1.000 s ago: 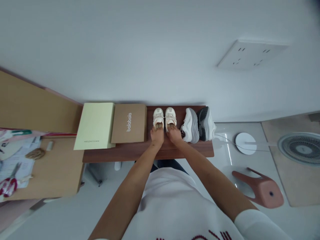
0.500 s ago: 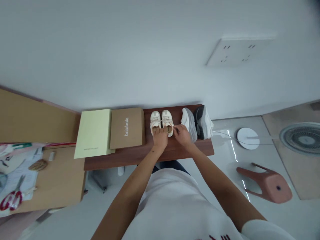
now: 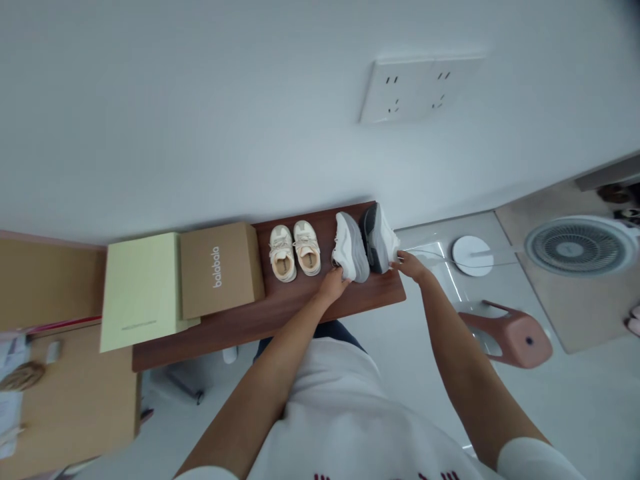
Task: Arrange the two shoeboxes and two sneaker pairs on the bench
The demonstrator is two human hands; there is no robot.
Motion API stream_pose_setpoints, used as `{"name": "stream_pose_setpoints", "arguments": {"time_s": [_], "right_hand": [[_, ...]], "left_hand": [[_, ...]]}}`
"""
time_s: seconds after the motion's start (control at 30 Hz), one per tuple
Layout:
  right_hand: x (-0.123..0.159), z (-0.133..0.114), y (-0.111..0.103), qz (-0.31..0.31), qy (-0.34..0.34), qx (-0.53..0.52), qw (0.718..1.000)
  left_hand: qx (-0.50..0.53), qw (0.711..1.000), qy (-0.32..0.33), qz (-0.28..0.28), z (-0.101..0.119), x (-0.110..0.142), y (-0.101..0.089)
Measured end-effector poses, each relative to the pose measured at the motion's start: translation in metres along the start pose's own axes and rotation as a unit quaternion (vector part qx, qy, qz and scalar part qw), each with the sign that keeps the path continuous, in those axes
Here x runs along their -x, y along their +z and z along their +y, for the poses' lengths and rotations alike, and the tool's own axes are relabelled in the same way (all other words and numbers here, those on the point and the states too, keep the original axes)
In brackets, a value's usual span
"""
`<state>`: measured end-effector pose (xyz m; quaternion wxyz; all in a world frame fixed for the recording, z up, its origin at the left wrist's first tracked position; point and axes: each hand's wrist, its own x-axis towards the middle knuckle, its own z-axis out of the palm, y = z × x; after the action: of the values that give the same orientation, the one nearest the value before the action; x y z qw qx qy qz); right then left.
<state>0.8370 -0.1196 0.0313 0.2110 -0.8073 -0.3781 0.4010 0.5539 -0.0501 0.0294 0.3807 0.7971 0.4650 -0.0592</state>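
Note:
Two larger white-and-grey sneakers lie tipped on their sides at the right end of a dark red wooden shelf. At the near end of the left sneaker (image 3: 349, 247), my left hand (image 3: 334, 285) has its fingers closed on the opening. My right hand (image 3: 411, 265) pinches the outer edge of the right sneaker (image 3: 384, 237), whose dark sole faces left. Both sneakers seem to rest on the shelf (image 3: 300, 303). Left of them, a pair of small cream shoes stands upright side by side: one small shoe (image 3: 283, 252) and its mate (image 3: 307, 247).
A brown shoebox (image 3: 220, 273) and a pale yellow box (image 3: 143, 287) occupy the shelf's left part. A wall socket (image 3: 420, 90) is above. On the right are a fan (image 3: 580, 247), its round base (image 3: 473, 256) and a pink stool (image 3: 525, 339). Cardboard (image 3: 85, 393) lies lower left.
Both hands have left the small cream shoes and moved right to the larger sneakers, one hand on each. The view has shifted to the right.

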Motion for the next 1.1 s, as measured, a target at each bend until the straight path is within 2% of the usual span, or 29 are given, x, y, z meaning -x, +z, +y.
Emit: {"name": "stream_pose_setpoints", "arguments": {"time_s": [0.07, 0.17, 0.33, 0.5, 0.6, 0.67, 0.87, 1.1], "right_hand": [[0.001, 0.0, -0.001, -0.054, -0.008, -0.028, 0.998], [0.001, -0.003, -0.003, -0.07, -0.01, 0.028, 0.997], [0.001, -0.014, -0.011, -0.019, -0.088, 0.154, 0.984], [0.011, -0.032, -0.02, 0.046, -0.203, 0.289, 0.934], [0.022, -0.044, -0.012, 0.085, -0.235, 0.351, 0.903], [0.029, -0.052, -0.002, 0.09, -0.242, 0.372, 0.892], [0.036, -0.068, 0.022, 0.072, -0.236, 0.387, 0.888], [0.032, -0.071, 0.028, 0.057, -0.238, 0.392, 0.887]], "left_hand": [[-0.001, 1.0, 0.002, 0.008, 0.0, -0.005, 0.003], [-0.002, 1.0, 0.016, 0.013, 0.001, -0.007, 0.004], [-0.019, 0.997, 0.056, 0.041, 0.007, -0.006, -0.004], [-0.091, 0.99, 0.087, 0.058, 0.022, -0.006, -0.024], [-0.141, 0.984, 0.09, 0.066, 0.032, -0.005, -0.033], [-0.162, 0.98, 0.089, 0.067, 0.038, -0.004, -0.036], [-0.197, 0.975, 0.086, 0.049, 0.049, -0.003, -0.037], [-0.201, 0.975, 0.076, 0.055, 0.056, -0.011, -0.031]]}}
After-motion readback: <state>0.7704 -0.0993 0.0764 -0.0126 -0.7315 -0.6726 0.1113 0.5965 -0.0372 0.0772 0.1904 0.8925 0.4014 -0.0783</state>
